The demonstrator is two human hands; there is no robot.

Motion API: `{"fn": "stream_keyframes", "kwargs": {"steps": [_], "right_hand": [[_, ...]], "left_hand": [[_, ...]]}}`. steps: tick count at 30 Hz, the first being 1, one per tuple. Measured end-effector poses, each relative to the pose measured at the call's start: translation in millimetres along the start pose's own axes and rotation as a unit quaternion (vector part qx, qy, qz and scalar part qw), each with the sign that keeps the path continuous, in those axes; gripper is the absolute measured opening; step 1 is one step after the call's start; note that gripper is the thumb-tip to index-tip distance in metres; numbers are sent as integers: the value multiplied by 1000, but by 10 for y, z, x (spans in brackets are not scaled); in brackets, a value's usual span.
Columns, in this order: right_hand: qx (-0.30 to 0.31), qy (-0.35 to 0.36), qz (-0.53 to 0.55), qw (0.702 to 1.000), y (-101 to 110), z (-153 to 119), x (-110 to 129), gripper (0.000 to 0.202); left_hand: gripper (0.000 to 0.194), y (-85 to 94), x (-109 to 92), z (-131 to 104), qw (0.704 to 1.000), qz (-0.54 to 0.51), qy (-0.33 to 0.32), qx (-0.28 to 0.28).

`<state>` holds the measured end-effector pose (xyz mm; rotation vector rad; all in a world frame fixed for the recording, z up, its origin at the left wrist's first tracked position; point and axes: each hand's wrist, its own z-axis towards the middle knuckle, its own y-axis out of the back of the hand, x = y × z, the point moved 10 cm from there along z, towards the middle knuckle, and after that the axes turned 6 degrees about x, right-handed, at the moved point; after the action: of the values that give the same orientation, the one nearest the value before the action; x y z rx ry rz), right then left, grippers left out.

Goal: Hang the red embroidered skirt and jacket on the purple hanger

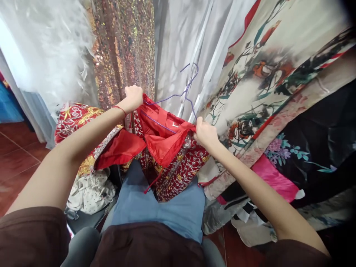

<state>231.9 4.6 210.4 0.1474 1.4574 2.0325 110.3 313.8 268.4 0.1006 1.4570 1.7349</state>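
A red embroidered garment (178, 170) with gold and silver patterning and a plain red lining hangs across my lap. Inside its neckline sits a purple wire hanger (178, 95), its hook pointing up and away from me. My left hand (134, 97) is closed on the garment's upper left edge, by one end of the hanger. At the opposite end, my right hand (205, 132) grips the upper right edge. The fabric stretches between both hands, and a thin red cord dangles from the front. My fingertips are mostly hidden behind the cloth.
Behind hang a white feathery garment (50, 48), a sequinned cloth (125, 48) and white drapes (175, 44). Printed cream garments (250, 81) and a black floral one (319, 129) crowd the right. Dotted white cloth (90, 193) lies at left, above a red tiled floor (16, 163).
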Motion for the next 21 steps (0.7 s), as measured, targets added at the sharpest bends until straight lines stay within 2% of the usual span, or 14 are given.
{"fn": "stream_keyframes", "kwargs": {"steps": [4, 7, 11, 14, 17, 19, 21], "right_hand": [[-25, -30, 12, 999, 47, -39, -101, 36], [-46, -44, 26, 998, 68, -53, -151, 36], [-75, -43, 33, 996, 108, -46, -156, 35], [-67, -59, 29, 996, 114, -9, -208, 35], [-69, -78, 24, 994, 145, 27, -306, 36], [-84, -84, 25, 993, 186, 33, -377, 36], [-100, -85, 28, 991, 227, 20, -436, 36]], "left_hand": [[65, 77, 45, -363, 1000, 20, -10, -7], [46, 79, 14, -625, 998, -29, -50, -8], [22, 118, -162, -821, 985, -126, -110, -44], [21, 135, -320, -894, 970, -202, -109, -82], [24, 3, -598, -1102, 942, -288, -138, -106], [26, -187, -809, -1319, 926, -318, -175, -102], [27, -397, -960, -1520, 924, -312, -206, -82]]}}
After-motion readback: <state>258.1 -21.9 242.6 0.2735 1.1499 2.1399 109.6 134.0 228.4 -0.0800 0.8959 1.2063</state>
